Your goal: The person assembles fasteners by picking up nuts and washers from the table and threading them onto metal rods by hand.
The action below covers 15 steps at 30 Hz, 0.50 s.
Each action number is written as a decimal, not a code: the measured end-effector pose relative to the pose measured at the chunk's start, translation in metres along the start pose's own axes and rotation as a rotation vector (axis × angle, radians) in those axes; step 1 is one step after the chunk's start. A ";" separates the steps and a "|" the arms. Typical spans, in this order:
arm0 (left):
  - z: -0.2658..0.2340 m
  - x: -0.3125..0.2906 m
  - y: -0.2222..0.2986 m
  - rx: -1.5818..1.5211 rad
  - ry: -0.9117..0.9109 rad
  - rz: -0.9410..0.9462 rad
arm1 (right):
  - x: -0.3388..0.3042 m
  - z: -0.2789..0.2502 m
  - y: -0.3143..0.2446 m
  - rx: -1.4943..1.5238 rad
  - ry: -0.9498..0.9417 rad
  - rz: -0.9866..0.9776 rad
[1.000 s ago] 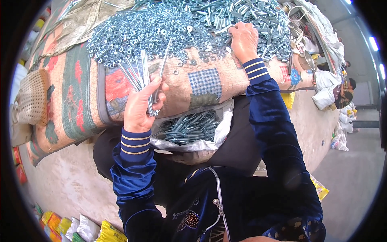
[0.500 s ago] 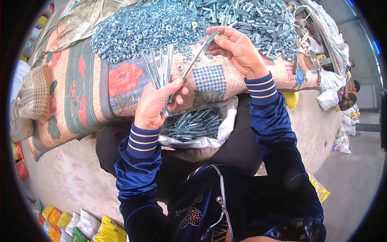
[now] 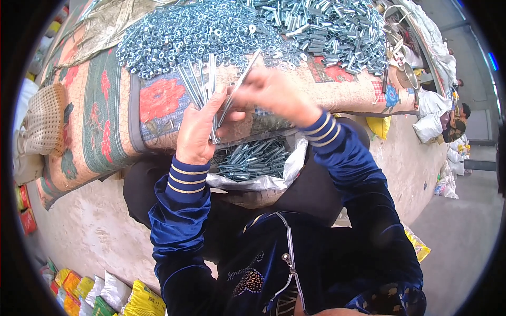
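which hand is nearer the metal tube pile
Right. In the picture, the right hand is below and left of the metal tube pile; the left hand, gripping rods, is farther down and left.

Indoor light is falling bright and fairly even; a blue-white ceiling tube light (image 3: 493,60) is glowing at far right. Loose silvery metal nuts (image 3: 179,39) are glinting. The bare right hand (image 3: 279,96) is motion-blurring; the left hand (image 3: 196,134) is showing sharper. The dark blue velvet jacket (image 3: 327,253) is reading near-black. Fisheye is bending edges; black vignette is ringing everything.
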State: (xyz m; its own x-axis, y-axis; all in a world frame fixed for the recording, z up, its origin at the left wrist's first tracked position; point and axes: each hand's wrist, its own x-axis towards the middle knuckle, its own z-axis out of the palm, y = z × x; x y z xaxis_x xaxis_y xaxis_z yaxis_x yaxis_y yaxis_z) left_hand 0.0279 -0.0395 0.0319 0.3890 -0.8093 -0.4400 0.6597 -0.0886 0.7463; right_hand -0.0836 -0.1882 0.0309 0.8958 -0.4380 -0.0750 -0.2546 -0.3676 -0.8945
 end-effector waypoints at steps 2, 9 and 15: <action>-0.013 0.003 -0.007 0.008 -0.016 0.017 | -0.003 0.017 -0.013 0.132 -0.189 -0.081; -0.029 0.008 0.003 -0.142 -0.039 0.099 | 0.015 -0.067 0.042 -0.336 0.382 -0.132; -0.032 0.008 0.006 -0.190 0.017 0.094 | 0.019 -0.020 0.033 -0.790 0.372 -0.381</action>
State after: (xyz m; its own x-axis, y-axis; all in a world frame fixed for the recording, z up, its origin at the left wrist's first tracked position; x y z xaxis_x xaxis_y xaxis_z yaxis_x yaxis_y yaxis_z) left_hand 0.0556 -0.0277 0.0164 0.4644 -0.7991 -0.3819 0.7287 0.0997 0.6775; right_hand -0.0826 -0.2251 0.0091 0.8305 -0.3574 0.4273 -0.2640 -0.9279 -0.2631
